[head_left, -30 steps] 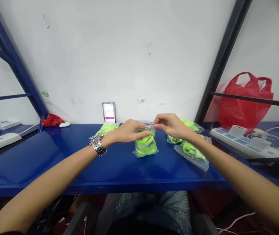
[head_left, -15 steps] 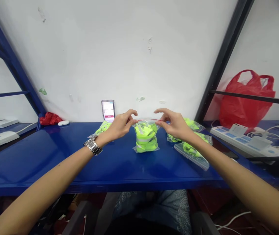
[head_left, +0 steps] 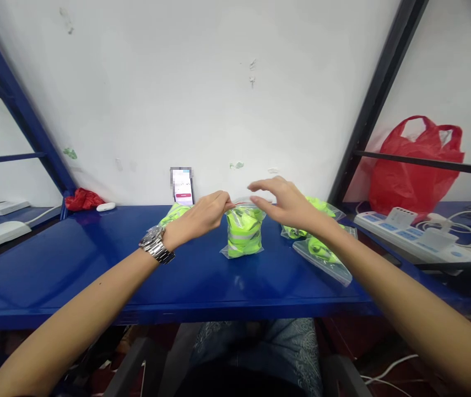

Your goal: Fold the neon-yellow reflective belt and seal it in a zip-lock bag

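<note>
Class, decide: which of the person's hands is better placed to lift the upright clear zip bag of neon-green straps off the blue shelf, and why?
Probably the left hand: it already pinches the top edge of the upright clear zip bag of neon-green straps, while the right hand hovers open beside it.

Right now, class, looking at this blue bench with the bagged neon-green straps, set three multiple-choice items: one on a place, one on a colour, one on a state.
1. Where does the phone stand?
A. propped against the white wall behind the left hand
B. flat on the right shelf
C. inside the red bag

2. What colour is the big crumpled plastic carrier bag on the right?
A. blue
B. red
C. yellow

3. How does the left hand meet the upright clear zip bag of neon-green straps?
A. it lies flat under it
B. it is far from it
C. it pinches the top edge

Answers: 1 A, it leans upright on the wall; 2 B, it shows red; 3 C, fingertips close on the bag's top while the right hand hovers open.
</note>
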`<state>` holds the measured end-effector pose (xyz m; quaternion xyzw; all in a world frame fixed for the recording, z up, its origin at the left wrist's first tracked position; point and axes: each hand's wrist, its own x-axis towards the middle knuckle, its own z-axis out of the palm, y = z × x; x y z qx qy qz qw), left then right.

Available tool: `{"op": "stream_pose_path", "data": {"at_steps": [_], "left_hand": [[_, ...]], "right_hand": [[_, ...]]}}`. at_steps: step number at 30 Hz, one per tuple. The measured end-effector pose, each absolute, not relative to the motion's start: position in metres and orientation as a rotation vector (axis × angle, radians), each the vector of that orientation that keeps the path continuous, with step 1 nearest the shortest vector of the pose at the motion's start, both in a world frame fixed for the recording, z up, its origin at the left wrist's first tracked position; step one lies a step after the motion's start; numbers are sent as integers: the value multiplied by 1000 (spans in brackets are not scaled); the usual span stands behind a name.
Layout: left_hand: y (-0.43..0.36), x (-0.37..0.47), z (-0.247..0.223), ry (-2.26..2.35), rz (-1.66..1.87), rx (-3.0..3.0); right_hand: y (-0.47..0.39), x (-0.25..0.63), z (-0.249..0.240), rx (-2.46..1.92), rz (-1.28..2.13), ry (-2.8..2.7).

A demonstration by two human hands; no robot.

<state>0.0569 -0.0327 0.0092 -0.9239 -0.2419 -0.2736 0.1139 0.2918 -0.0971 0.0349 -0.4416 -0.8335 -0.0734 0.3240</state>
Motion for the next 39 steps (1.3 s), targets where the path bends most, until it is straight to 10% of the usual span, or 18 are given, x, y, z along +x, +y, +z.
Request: {"op": "stream_pose_path", "data": {"at_steps": [39], "left_hand": [[-43,48,17,-670,-674,-2872]], "right_hand": [[-82,276,20,-1152,-525,-2547]]}}
